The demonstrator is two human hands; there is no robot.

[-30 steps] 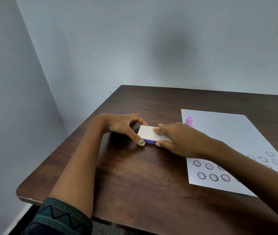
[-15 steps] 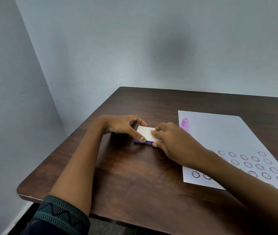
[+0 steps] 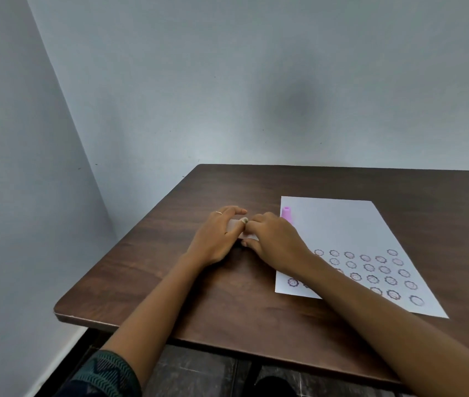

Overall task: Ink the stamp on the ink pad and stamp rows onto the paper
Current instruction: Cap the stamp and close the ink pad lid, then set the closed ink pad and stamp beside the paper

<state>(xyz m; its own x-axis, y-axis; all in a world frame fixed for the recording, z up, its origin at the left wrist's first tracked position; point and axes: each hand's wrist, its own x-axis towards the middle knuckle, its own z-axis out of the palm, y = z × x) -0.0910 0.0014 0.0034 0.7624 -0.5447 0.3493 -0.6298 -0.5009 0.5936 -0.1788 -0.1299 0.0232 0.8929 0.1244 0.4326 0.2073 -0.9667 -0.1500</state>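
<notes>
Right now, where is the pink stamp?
In the head view the pink stamp stands upright on the paper, near its far left corner, just right of the right hand.

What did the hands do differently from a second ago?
The left hand slid over the white ink pad case, covering most of it; before, it only pinched the case's left end. The right hand stays on the case's right side. The camera tipped up and back, too. The pink stamp still stands on the paper, untouched.
</notes>
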